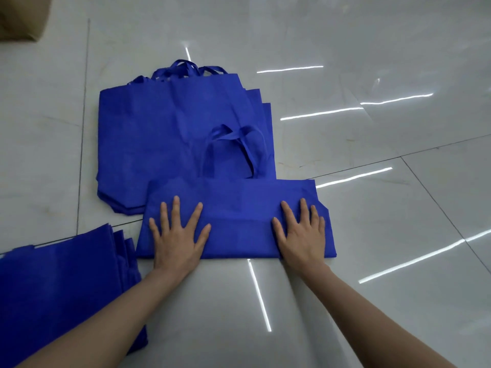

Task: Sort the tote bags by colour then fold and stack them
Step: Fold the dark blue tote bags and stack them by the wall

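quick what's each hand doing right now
Left hand: open, fingers spread, pressing flat on the folded blue bag.
Right hand: open, pressing flat on the same bag; no grip.

On floor (372,229), folded bag (236,208) before and overlapping flat pile (159,134); second pile (61,282) at near left; box (21,17) at far left.

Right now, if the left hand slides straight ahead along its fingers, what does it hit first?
Past the far edge of the folded bag it presses, the left hand would likely meet the pile of flat blue bags lying just beyond.
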Motion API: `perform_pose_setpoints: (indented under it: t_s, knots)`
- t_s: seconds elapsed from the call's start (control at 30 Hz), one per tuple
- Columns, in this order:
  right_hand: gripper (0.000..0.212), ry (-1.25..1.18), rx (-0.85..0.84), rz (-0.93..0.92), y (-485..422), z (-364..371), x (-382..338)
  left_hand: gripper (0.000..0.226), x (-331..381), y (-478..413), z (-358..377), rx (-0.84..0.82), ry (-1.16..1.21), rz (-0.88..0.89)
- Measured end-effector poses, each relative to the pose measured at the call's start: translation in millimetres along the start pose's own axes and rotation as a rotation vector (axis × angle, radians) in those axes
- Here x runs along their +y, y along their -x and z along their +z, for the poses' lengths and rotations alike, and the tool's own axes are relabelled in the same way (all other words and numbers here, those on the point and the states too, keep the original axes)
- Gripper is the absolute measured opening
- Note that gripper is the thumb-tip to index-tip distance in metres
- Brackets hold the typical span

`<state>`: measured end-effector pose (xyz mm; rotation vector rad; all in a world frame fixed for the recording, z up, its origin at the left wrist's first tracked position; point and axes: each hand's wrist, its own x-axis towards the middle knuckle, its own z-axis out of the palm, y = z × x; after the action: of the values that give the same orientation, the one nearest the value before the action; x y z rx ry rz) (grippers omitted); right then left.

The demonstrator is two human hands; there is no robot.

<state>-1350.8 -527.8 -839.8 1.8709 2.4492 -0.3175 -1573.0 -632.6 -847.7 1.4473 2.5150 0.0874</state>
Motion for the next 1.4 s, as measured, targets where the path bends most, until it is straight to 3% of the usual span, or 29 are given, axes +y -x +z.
perform_pose_setpoints:
  t_s: [0.1, 0.2, 0.3, 0.37, 0.5, 0.7, 0.83, 0.93, 1.03, 1.17, 1.4]
  knots:
    - [0.076, -0.042, 0.077, -0.076, -22.7, -17.1, -5.0, 0.061, 2.8, -15.7, -15.3, 0.075, 0.062, -0.099]
    - [0.065, 0.000, 0.031, -0.254, -54.2, -22.5, -15.6, 0.065, 5.2, -35.5, -27.2, 0.117, 0.090, -0.165]
    - [0.061, -0.053, -0.051, -0.247, -78.5, -23.6, -20.2, 0.071, 5.4, -46.7, -31.0, 0.084, 0.152, -0.267]
    - [0.056, -0.028, -0.005, -0.230, -79.7, -22.3, -14.7, 0.071, 5.6, -44.6, -28.1, 0.063, 0.161, -0.303]
    - [0.053, 0.018, 0.208, -0.201, -56.9, -8.3, 11.5, 0.070, 19.0, -27.5, -19.2, 0.063, 0.116, -0.218]
    - [0.059, 0.149, 0.184, 0.024, -25.3, -8.2, 63.7, 0.064, 54.2, -4.1, -3.3, 0.140, 0.104, -0.032]
    - [0.057, 0.065, 0.227, 0.181, -11.8, -5.8, 49.9, 0.060, 72.0, 7.2, 12.3, 0.198, 0.116, -0.033]
    - [0.050, -0.059, 0.339, -0.049, 11.8, 0.4, 0.4, 0.051, 83.1, 13.5, 17.7, 0.260, 0.012, 0.213]
    - [0.050, -0.081, 0.176, -0.242, 31.3, 20.7, -30.4, 0.057, 80.1, 17.5, 31.9, 0.152, -0.066, 0.453]
    - [0.053, -0.057, 0.044, -0.255, 26.5, 30.0, -2.9, 0.054, 73.3, 20.6, 34.4, 0.081, -0.085, 0.337]
    - [0.059, 0.057, -0.022, -0.016, 33.3, 3.7, 96.2, 0.065, 59.9, 19.0, 29.0, 0.048, -0.072, 0.211]
